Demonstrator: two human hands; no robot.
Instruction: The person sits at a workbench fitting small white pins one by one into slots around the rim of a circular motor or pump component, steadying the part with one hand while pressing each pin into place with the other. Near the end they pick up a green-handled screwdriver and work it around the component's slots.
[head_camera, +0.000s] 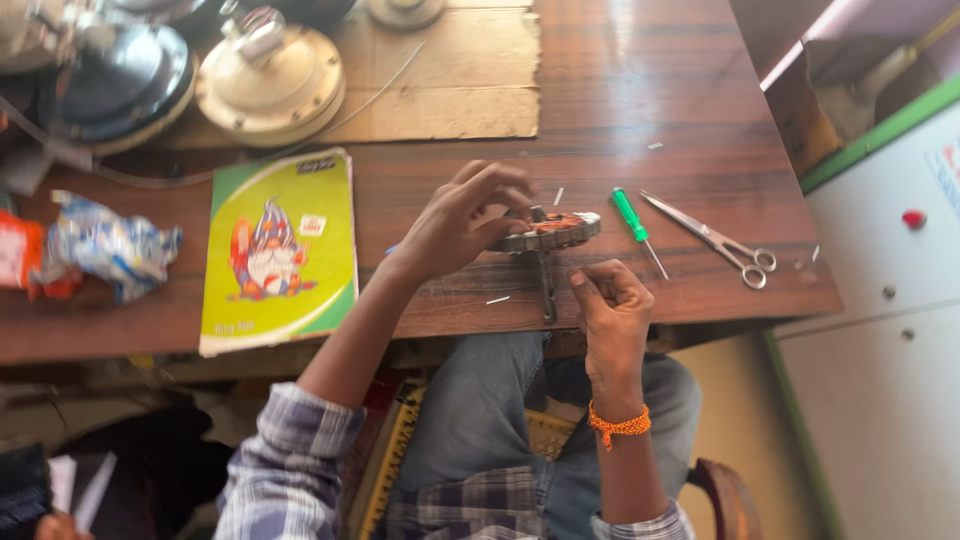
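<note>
My left hand (470, 215) clamps the stiff, heavy-looking wound stator (550, 232) by its rim, right hand (610, 300) fisted beside it, windings look fragile

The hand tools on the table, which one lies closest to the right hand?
The green-handled screwdriver, just beyond the right hand. The scissors lie farther out toward the table's right edge.

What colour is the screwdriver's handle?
Green. The screwdriver lies on the wooden table beside the scissors, clearest in the head view.
</note>
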